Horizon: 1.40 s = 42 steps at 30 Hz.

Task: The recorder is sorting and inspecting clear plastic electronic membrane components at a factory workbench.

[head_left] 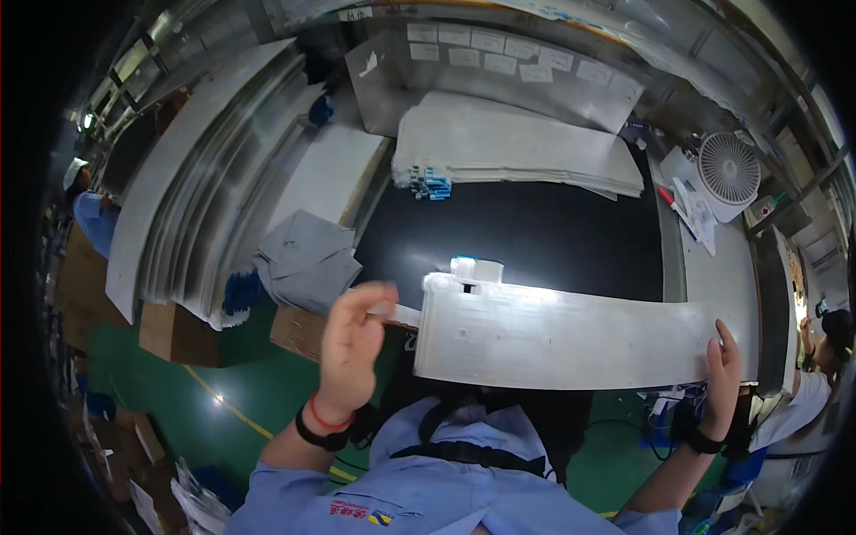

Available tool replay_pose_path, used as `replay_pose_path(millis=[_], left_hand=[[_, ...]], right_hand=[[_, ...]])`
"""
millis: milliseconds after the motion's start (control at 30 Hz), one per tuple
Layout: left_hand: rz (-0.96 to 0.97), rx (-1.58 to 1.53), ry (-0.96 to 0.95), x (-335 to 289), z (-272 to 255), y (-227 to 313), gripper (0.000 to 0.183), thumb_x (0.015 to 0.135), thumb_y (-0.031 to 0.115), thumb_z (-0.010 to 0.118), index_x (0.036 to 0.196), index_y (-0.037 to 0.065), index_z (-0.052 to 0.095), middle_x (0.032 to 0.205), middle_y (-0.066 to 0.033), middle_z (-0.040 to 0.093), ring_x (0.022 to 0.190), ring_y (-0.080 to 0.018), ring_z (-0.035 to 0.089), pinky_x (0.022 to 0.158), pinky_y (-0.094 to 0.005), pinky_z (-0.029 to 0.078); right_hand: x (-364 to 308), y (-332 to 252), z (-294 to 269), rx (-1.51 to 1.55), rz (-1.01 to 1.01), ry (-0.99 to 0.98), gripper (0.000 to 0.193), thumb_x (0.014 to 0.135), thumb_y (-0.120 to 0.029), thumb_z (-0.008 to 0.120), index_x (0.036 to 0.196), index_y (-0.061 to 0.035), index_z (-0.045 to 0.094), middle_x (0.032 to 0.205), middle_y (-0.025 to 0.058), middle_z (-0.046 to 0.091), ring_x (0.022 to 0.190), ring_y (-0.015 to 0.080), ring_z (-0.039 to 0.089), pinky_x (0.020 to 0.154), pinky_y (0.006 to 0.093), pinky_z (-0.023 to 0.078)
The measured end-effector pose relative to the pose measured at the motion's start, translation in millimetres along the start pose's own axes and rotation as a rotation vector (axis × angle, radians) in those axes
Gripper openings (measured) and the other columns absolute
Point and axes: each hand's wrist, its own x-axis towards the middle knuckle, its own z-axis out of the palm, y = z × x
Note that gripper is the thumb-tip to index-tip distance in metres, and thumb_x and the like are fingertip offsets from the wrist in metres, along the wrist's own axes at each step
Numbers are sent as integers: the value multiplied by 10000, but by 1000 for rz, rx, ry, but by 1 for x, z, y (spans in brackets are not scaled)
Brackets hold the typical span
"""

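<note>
A long, flat silvery metal panel (553,339) lies crosswise before me along the near side of the black work mat (535,227). At its left end a small pale block with a blue edge (477,269) stands up from the far side. My left hand (352,343) is raised just left of that end, palm partly showing, fingers bent and apart from the thumb. Its fingertips are blurred, and a narrow pale strip (407,315) shows between it and the panel. At the panel's right end is my right hand (724,366), fingers stretched out beside the edge; I cannot tell how firmly they touch.
Similar panels (517,147) lie stacked at the back, with blue-tipped parts (431,183) at their left end. Tall panels (209,178) lean at left, near a grey cloth (308,259). A white fan (729,169) and red marker (667,194) are right. Other people (94,214) work nearby.
</note>
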Motion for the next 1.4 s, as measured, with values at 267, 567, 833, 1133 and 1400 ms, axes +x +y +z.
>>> replay_pose_path(millis=[267, 567, 833, 1133, 1400], left_hand=[[-1088, -416, -571, -36, -8, -10, 822, 1001, 556, 144, 820, -49, 671, 808, -181, 681, 673, -194, 640, 627, -266, 491], [-989, -208, -589, -35, 5, -2, 471, 1025, 260, 366, 934, -83, 676, 905, -174, 698, 699, -159, 628, 658, -250, 500], [-941, -155, -609, -33, 8, -1, 329, 999, 192, 471, 972, -50, 693, 946, -107, 709, 710, -85, 590, 678, -231, 501], [-878, -2, -680, -48, -1, -13, 383, 1005, 238, 470, 910, -62, 688, 859, -65, 685, 771, -113, 597, 742, -263, 484], [-787, -170, -568, -44, 14, -7, 279, 968, 185, 546, 928, -50, 690, 868, -54, 683, 801, -94, 576, 761, -254, 473]], right_hand=[[-44, 4, 26, -86, -294, 294, 426, 937, -118, 554, 1327, 34, 474, 915, 63, 616, 743, 98, 523, 688, 226, 432], [-105, -22, 132, 345, -95, -938, 301, 828, -113, 668, 1078, 53, 637, 840, 92, 666, 723, 151, 616, 655, 278, 475], [-127, -9, 200, 710, 178, -834, 475, 892, -389, 626, 1034, 64, 603, 840, 110, 653, 703, 157, 608, 597, 243, 464], [-127, -19, 204, 734, 366, -691, 479, 955, -399, 517, 1145, 40, 490, 823, 154, 644, 624, 195, 623, 501, 247, 463], [-130, -13, 194, 731, 361, -621, 466, 938, -294, 565, 1236, 35, 423, 918, 175, 634, 614, 210, 628, 482, 287, 494]])
